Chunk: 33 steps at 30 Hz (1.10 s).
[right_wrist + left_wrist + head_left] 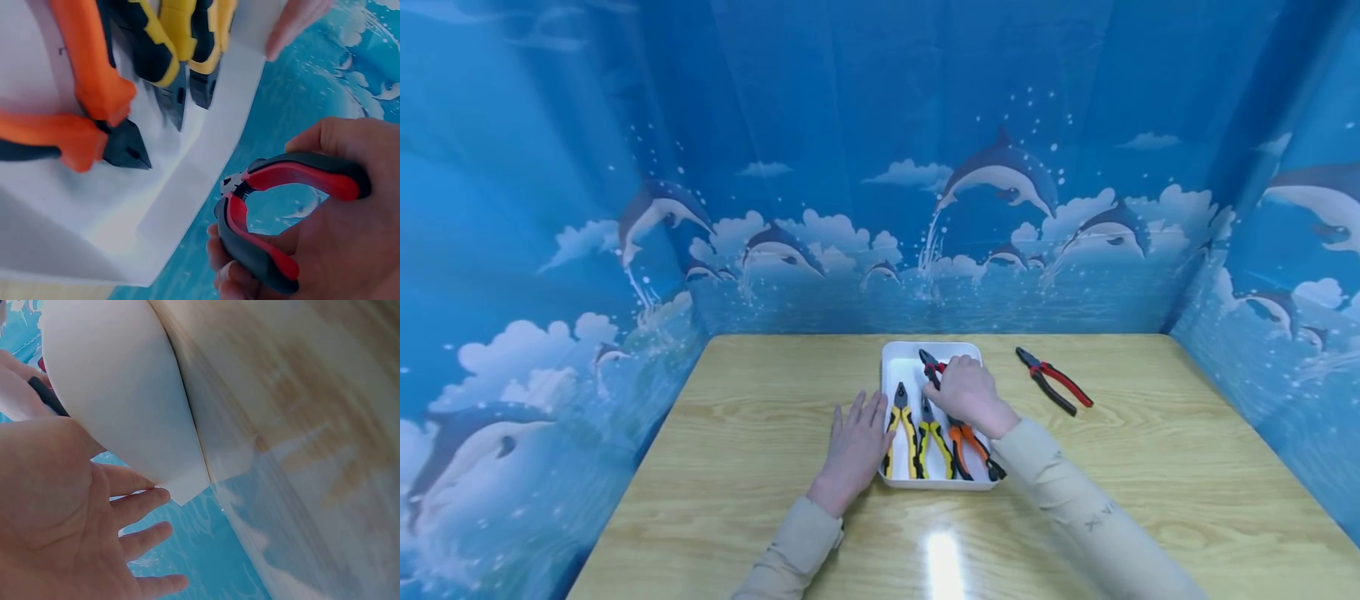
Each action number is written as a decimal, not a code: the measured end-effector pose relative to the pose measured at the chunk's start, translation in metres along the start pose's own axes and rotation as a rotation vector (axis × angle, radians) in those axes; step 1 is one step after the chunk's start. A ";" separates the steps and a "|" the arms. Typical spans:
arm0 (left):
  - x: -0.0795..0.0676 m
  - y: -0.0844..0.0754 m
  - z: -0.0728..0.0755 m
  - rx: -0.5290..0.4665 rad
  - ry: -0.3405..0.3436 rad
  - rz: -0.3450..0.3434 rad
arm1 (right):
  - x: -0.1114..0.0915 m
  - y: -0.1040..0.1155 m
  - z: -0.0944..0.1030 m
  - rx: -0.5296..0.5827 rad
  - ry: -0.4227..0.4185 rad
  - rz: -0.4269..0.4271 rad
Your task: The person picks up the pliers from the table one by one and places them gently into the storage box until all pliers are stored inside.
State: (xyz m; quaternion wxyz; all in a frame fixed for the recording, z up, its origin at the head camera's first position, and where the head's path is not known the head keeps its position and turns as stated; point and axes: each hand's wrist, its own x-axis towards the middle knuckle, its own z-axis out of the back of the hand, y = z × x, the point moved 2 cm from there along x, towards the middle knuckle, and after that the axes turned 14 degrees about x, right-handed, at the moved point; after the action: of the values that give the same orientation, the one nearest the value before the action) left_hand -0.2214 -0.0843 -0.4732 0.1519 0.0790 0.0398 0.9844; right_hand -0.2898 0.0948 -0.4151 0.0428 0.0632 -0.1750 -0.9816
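Note:
My right hand (970, 390) grips small red-and-black pliers (325, 169) over the far end of a white tray (901, 365). Their handles stand spread apart in the right wrist view. Inside the tray, toward its near side, lie two yellow-and-black pliers (901, 412) and orange-and-black pliers (976, 443). My left hand (853, 443) has its fingers straight and spread at the tray's left side. In the left wrist view, fingertips of the left hand (75, 506) touch the tray's outer wall (119, 381).
Another pair of red-and-black pliers (1044, 367) lies on the wooden table (760, 400), to the right of the tray. A blue dolphin-print curtain (850, 167) stands behind the table and along both sides.

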 end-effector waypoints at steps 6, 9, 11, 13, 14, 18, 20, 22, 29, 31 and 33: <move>0.001 0.000 -0.002 -0.002 0.017 0.005 | 0.010 0.002 -0.011 -0.006 0.060 -0.035; 0.000 -0.001 -0.001 0.006 0.027 0.004 | 0.013 0.005 -0.015 0.000 0.072 -0.029; 0.000 -0.001 0.000 0.007 0.031 0.005 | 0.016 0.007 -0.017 0.001 0.081 -0.030; 0.000 -0.001 0.001 0.008 0.037 0.006 | 0.018 0.009 -0.019 -0.012 0.093 -0.033; 0.000 -0.001 0.001 0.008 0.039 0.006 | 0.019 0.009 -0.020 -0.017 0.095 -0.034; 0.000 0.000 0.001 -0.001 0.027 0.002 | 0.023 0.011 -0.024 -0.018 0.099 -0.056; 0.000 0.000 0.002 -0.006 0.015 -0.003 | 0.025 0.011 -0.026 0.012 0.101 -0.075; -0.001 0.000 0.002 -0.007 0.007 -0.007 | 0.027 0.011 -0.028 0.045 0.114 -0.095; 0.000 0.001 0.002 0.027 0.024 -0.004 | 0.032 0.015 -0.029 0.071 0.154 -0.039; 0.000 0.001 0.001 0.032 0.030 -0.004 | 0.034 0.015 -0.030 0.095 0.147 -0.041; 0.000 0.001 0.000 0.035 0.030 -0.004 | 0.036 0.015 -0.032 0.126 0.148 -0.065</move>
State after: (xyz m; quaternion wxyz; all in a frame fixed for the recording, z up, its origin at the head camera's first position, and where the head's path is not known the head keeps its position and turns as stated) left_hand -0.2222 -0.0849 -0.4732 0.1520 0.0669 0.0594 0.9843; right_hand -0.3203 0.0658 -0.4440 0.0199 0.1439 -0.2307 -0.9621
